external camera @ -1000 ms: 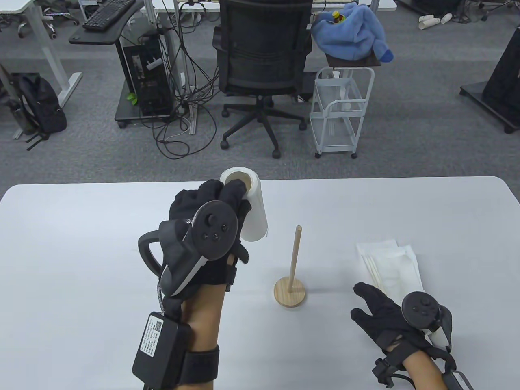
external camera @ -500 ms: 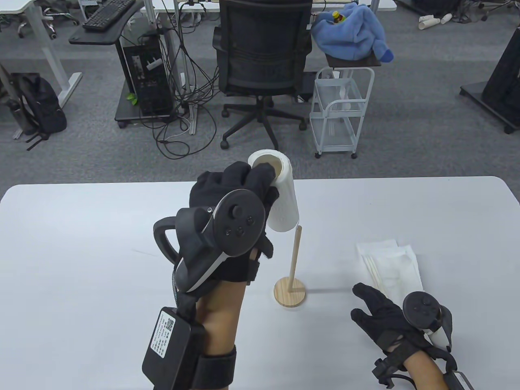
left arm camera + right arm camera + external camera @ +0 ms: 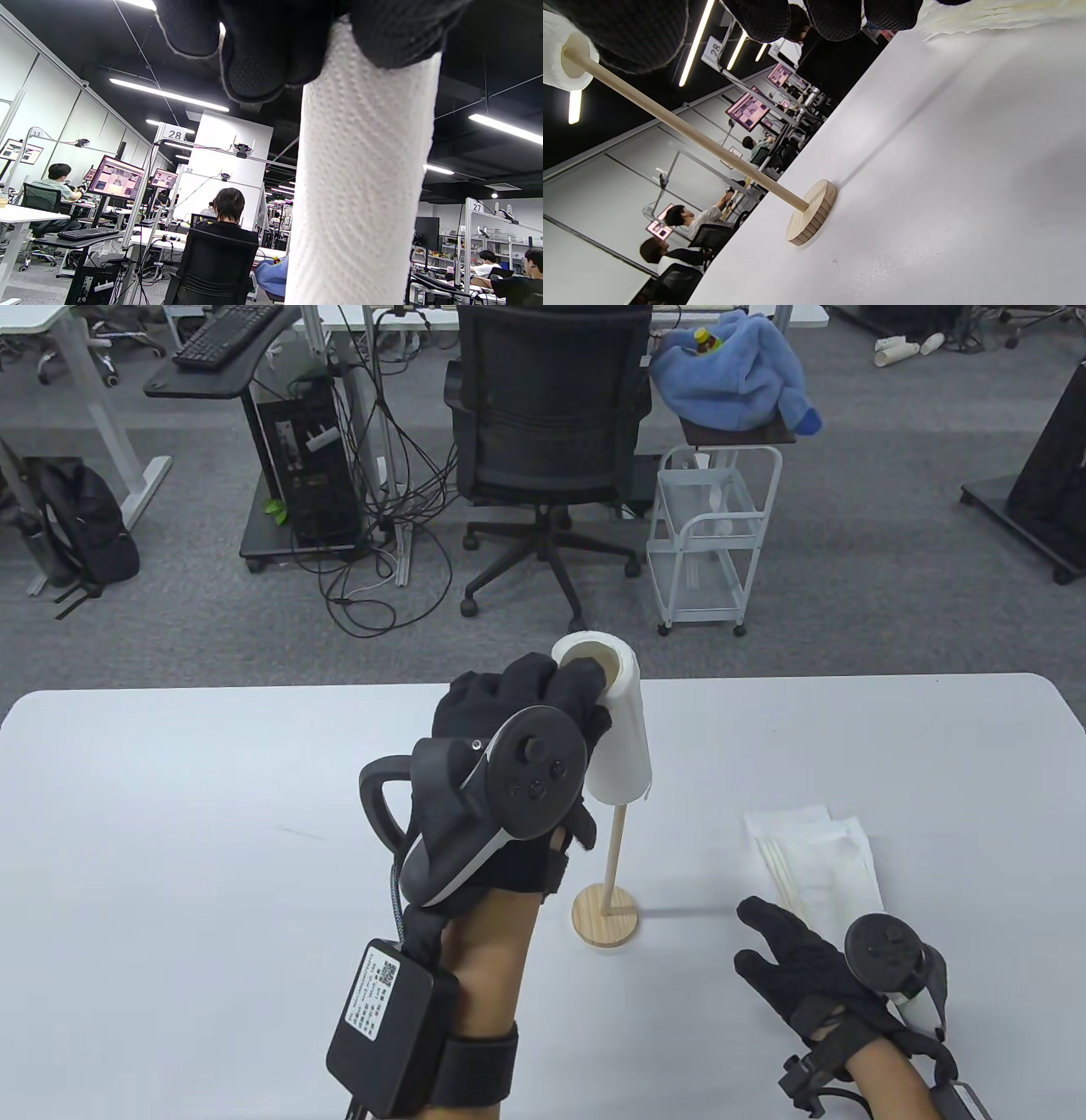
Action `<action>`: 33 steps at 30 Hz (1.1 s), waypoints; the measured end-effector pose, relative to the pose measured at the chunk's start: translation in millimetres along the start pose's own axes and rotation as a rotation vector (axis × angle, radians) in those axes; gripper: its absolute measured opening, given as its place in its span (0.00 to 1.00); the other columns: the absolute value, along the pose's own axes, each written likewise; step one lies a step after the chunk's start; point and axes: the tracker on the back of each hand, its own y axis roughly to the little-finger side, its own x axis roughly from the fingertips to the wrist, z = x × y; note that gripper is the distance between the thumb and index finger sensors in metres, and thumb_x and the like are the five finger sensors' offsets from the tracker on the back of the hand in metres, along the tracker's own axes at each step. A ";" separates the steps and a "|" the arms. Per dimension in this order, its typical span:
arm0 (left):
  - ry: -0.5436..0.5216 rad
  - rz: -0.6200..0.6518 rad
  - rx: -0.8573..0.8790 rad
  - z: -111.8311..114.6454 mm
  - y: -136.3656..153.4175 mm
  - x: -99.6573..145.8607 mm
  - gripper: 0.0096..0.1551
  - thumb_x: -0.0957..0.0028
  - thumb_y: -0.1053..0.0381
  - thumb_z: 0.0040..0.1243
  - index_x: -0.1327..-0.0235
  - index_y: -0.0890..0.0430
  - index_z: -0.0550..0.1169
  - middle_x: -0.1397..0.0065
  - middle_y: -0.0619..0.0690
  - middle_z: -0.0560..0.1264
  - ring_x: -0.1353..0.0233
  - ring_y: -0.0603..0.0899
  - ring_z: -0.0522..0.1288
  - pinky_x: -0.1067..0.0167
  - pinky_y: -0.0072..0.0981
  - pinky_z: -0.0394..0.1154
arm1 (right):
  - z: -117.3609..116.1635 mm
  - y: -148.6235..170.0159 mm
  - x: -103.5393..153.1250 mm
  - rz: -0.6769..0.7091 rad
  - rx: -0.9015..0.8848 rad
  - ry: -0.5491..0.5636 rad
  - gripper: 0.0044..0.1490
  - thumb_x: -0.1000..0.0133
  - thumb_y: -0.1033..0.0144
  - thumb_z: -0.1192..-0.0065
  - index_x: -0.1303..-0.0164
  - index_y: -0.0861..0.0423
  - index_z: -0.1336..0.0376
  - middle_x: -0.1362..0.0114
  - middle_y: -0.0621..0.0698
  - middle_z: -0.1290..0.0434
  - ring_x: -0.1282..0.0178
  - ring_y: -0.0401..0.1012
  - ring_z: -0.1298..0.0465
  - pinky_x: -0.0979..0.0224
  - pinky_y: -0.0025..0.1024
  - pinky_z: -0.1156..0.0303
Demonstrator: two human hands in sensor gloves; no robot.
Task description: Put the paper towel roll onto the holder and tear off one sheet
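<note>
My left hand (image 3: 509, 746) has its fingers (image 3: 585, 683) curled round the top of the paper towel roll (image 3: 619, 738), whose core sits on the holder (image 3: 606, 899) rod's tip, while my right hand (image 3: 806, 967) rests fingers spread on the desk (image 3: 170, 857).

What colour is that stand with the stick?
The holder is pale natural wood, clearest in the right wrist view.
</note>
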 end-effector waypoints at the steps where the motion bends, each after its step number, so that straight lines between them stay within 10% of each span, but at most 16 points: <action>1: 0.005 0.001 0.007 2.4 0.8 0.4 0.22 0.50 0.39 0.57 0.40 0.30 0.73 0.31 0.39 0.71 0.34 0.55 0.77 0.24 0.52 0.67 | 0.1 0.1 0.3 -0.001 -0.003 -0.001 0.47 0.47 0.39 0.41 0.21 0.44 0.52 0.17 0.62 0.52 0.18 0.64 0.49 0.22 0.62 0.51; 33: 0.112 -0.009 0.020 83.4 15.3 12.2 0.22 0.50 0.40 0.57 0.40 0.30 0.73 0.30 0.39 0.71 0.33 0.55 0.77 0.25 0.51 0.67 | 0.8 0.0 2.8 -0.010 -0.056 -0.019 0.47 0.47 0.39 0.42 0.21 0.45 0.52 0.17 0.62 0.52 0.19 0.64 0.49 0.22 0.62 0.50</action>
